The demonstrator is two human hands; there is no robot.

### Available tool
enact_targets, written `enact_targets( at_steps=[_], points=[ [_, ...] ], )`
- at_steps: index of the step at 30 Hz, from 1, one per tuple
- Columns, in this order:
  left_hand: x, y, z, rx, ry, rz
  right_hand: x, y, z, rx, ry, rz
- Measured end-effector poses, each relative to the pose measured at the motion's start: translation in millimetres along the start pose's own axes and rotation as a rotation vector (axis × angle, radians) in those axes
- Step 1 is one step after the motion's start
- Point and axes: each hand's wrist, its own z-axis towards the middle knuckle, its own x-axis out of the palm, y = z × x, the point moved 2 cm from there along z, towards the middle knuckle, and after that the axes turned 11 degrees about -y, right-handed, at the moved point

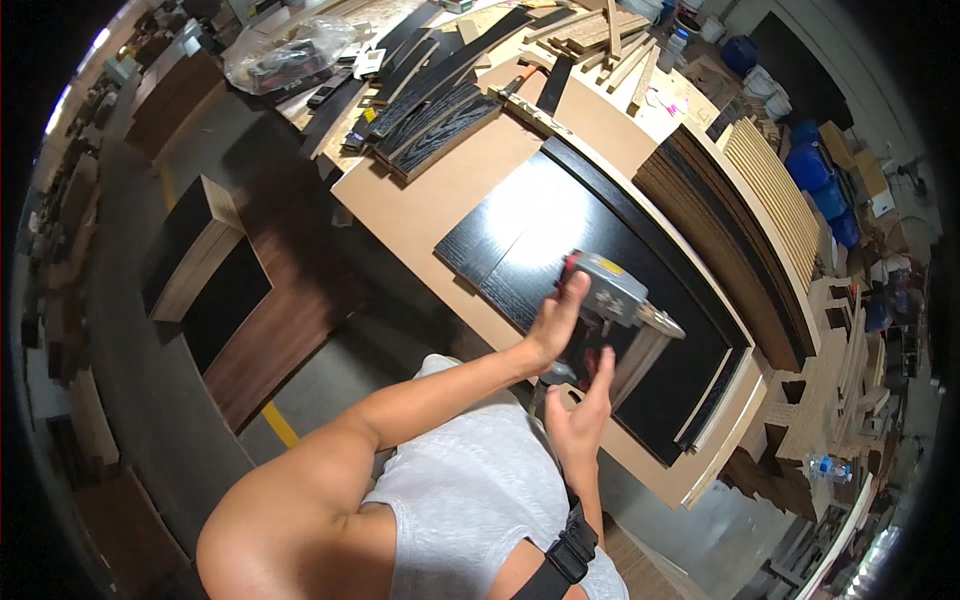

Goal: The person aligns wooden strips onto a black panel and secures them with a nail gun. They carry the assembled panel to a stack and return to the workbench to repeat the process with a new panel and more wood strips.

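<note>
A grey nail gun (612, 287) with a red rear end is held above a dark, glossy wood-grain panel (530, 235), its nose pointing right. My left hand (558, 322) is closed on the tool near its rear; part of the grip is hidden. Just below, my right hand (582, 412) has its thumb and fingers apart, close to the handle's lower end and the magazine. Whether it touches the tool I cannot tell. Along the panel's far side runs a black strip (640, 235), and a short strip (708, 400) lies at its right end.
The panel rests on a light brown board (400, 215) on the worktable. Dark wood pieces (435, 125) are piled at the far left, beside a plastic bag (290, 55). Stacked dark slats (725, 240) stand along the far right. On the floor at left sit boards (290, 290).
</note>
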Motion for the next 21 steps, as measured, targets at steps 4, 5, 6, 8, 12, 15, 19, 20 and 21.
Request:
enact_targets(
  at_steps=[4, 5, 6, 8, 12, 15, 19, 20, 21],
  points=[
    [19.0, -34.5, -2.9, -0.013, 0.353, 0.333, 15.5, -9.0, 33.4, 0.252, -0.063, 0.135],
    [24.0, -43.2, -5.5, 0.107, 0.401, 0.432, 20.7, -14.1, 39.1, 0.141, -0.161, 0.139],
    [27.4, -49.9, -5.3, 0.230, 0.443, 0.533, 27.0, -27.3, 44.4, 0.121, -0.259, 0.311],
    [24.7, -70.2, 8.0, 0.365, 0.738, 0.711, 18.6, -69.0, 39.8, 0.317, -0.135, 0.462],
    [11.6, -87.8, 85.6, 0.490, 0.964, 0.476, -6.6, -35.3, 51.0, 0.702, -0.294, 0.350],
    [-10.7, -76.4, 208.5, 0.596, 0.269, 0.725, -15.3, -29.2, 44.6, 0.724, -0.383, 0.146],
    [-33.1, -41.7, 358.3, 0.677, -0.247, 1.020, -11.4, -37.8, 31.6, 0.840, -0.196, -0.178],
    [-29.0, -37.0, 374.4, 0.658, -0.250, 1.016, -4.5, -34.6, 26.9, 0.837, -0.161, -0.219],
    [-25.4, -31.0, 386.2, 0.639, -0.256, 1.011, 1.5, -32.9, 16.9, 0.876, -0.177, -0.231]
  ],
)
